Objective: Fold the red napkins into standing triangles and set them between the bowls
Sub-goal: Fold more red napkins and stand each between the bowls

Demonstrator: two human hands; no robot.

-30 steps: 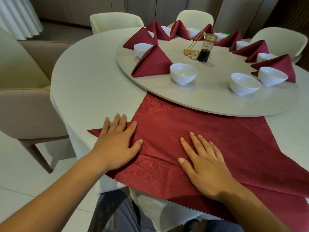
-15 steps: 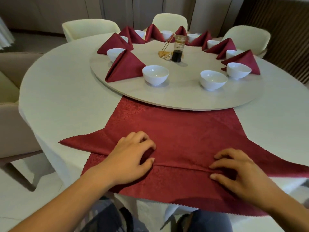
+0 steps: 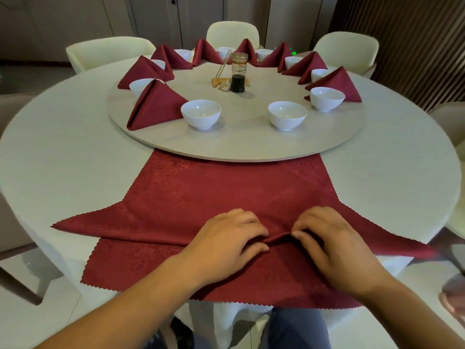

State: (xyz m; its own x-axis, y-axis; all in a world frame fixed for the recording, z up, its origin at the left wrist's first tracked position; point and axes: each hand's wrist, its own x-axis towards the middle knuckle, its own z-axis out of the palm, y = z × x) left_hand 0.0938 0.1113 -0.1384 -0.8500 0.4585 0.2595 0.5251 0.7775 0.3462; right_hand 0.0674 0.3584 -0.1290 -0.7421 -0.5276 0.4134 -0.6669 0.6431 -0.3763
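Observation:
A large red napkin (image 3: 226,195) lies flat on the white table at the near edge, one layer folded over with its tips pointing left and right. My left hand (image 3: 226,238) and my right hand (image 3: 329,238) sit close together at the middle of the fold, and each pinches the cloth, which rises in a small ridge between them. Several folded red napkin triangles, such as one at the left (image 3: 156,104), stand between white bowls (image 3: 200,113) on the round turntable (image 3: 251,144). The gap between the two nearest bowls holds no napkin.
A glass jar of dark sauce (image 3: 238,76) and a small wooden holder stand at the turntable's centre. Cream chairs (image 3: 232,34) ring the far side of the table. Another person's hand shows at the right edge (image 3: 453,295).
Both hands have slid inward along the fold from about shoulder width to nearly touching at its centre. The cloth now bunches up between them. The view has shifted left, centring the table.

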